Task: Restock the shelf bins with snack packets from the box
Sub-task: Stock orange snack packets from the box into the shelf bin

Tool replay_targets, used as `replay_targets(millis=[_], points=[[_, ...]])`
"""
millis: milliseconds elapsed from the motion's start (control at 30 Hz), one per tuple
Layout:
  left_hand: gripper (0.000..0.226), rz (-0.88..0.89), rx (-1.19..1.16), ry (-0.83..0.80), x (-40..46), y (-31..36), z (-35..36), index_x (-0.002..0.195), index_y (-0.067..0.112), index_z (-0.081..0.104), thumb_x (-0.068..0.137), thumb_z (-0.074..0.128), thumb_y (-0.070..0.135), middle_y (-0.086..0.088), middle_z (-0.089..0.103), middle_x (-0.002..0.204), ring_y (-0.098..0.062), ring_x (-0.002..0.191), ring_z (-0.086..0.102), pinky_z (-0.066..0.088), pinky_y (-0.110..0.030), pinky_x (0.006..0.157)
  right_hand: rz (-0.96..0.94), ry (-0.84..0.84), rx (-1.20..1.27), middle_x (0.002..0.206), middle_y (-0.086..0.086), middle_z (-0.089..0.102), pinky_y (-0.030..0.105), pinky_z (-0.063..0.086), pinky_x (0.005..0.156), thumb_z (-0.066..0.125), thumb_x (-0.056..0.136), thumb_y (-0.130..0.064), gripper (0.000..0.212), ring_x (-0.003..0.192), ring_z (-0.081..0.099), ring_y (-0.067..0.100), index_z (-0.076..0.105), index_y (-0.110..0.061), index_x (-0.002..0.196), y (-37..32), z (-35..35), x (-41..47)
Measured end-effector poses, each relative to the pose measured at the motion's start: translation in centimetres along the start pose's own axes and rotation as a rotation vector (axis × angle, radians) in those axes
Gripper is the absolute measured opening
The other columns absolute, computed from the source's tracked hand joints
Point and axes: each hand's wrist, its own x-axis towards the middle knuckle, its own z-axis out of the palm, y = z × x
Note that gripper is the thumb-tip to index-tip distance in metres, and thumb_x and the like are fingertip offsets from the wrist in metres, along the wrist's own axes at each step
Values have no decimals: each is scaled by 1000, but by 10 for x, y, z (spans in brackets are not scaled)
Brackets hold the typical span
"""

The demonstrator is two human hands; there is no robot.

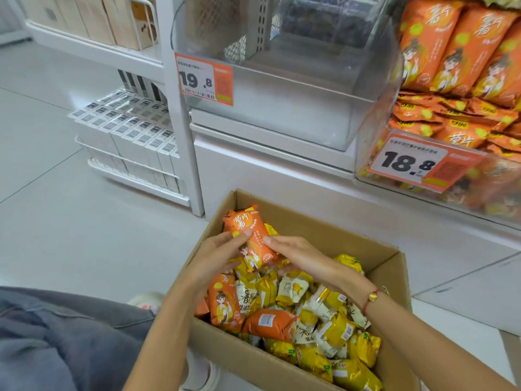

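Left hand (218,256) and right hand (293,255) pinching an orange snack packet (251,238) over the cardboard box (282,365); clear bin (282,108), apparently empty, at twelve o'clock

a shop: price tags (204,79) on clear shelf bins (296,108), stacked snack packets (456,52) on display.

An orange snack packet (251,238) printed with a cartoon figure, above yellow and white packets (332,328) in a brown cardboard box (392,266).
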Motion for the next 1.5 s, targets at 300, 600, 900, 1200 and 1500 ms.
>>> replay_targets(millis=[300,600,900,1200,1500], points=[[56,176,-331,625,2,5,-42,141,15,40,92,63,31,-6,55,130,-17,106,57,43,-26,85,175,-129,-579,101,6,61,29,39,65,59,87,-55,61,94,60,21,51,-7,124,16,72,37],[50,116,-309,510,2,0,-30,134,16,47,89,66,28,-3,60,115,-4,84,59,42,-17,61,381,-111,-197,113,2,50,33,54,90,67,89,-29,68,108,58,20,32,-7,143,26,72,36],[35,95,-252,115,-2,14,25,119,28,61,86,65,41,3,72,109,-12,101,68,52,-29,86,246,146,-120,100,-3,73,29,54,91,79,74,-38,32,93,66,7,73,-20,101,-7,-46,-35],[20,225,-278,-116,-30,84,88,105,33,56,86,62,31,5,72,97,0,76,70,55,-15,61,16,360,-123,113,-1,65,15,50,71,79,75,-20,52,96,66,7,52,-19,119,-51,-100,-121],[26,512,-157,-223,-41,180,140,105,25,64,82,61,37,11,74,80,0,72,70,52,-15,55,-267,796,-16,101,-16,67,4,48,64,77,73,-18,47,84,62,-11,56,-29,114,-89,-166,-217]])
